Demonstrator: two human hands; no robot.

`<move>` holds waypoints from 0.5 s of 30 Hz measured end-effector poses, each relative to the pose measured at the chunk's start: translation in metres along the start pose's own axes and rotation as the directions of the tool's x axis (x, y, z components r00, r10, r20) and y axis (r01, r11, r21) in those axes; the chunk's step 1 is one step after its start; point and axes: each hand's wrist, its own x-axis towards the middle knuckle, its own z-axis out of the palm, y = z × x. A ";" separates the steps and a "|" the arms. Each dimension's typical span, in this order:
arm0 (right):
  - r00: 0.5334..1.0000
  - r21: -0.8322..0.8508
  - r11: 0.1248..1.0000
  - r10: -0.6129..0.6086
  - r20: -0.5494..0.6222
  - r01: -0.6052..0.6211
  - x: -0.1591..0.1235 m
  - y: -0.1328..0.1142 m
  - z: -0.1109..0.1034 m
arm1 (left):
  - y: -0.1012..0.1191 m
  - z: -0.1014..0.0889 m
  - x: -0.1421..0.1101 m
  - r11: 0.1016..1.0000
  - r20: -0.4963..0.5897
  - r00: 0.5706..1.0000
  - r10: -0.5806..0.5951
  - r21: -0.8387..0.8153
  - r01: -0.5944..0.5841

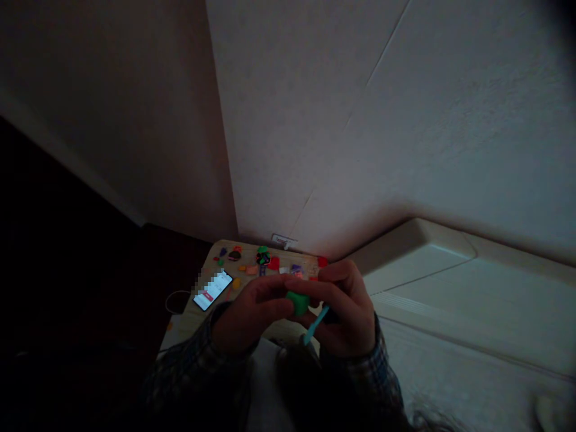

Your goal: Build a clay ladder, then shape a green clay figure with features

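Observation:
Both hands meet over the near side of a small table. Between their fingertips is a bright green lump that looks like modelling clay. My left hand pinches it from the left with thumb and fingers. From the right, the fingers of my right hand press against the lump's top and side. A light-blue plastic stick, perhaps a modelling tool, slants down out of my right hand, tucked in its lower fingers. The stick's upper end is hidden in the palm.
On the wooden table lie several small coloured pieces, including a red lump and a dark round piece with green bits. A lit phone lies at the left. Behind rises a wall; at right stands a pale headboard.

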 end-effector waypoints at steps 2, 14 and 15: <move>0.999 -0.033 0.999 -0.029 0.019 0.030 0.000 0.000 -0.001 | 0.000 -0.001 0.001 0.999 -0.002 1.000 -0.006 0.038 0.006; 0.997 -0.049 0.998 -0.035 -0.073 0.031 0.000 -0.003 0.006 | -0.001 0.000 0.002 0.994 -0.068 0.996 0.055 0.096 -0.049; 0.996 -0.056 0.998 -0.039 -0.081 0.035 0.001 -0.002 0.005 | -0.001 0.000 0.001 0.993 -0.065 0.996 0.062 0.101 -0.055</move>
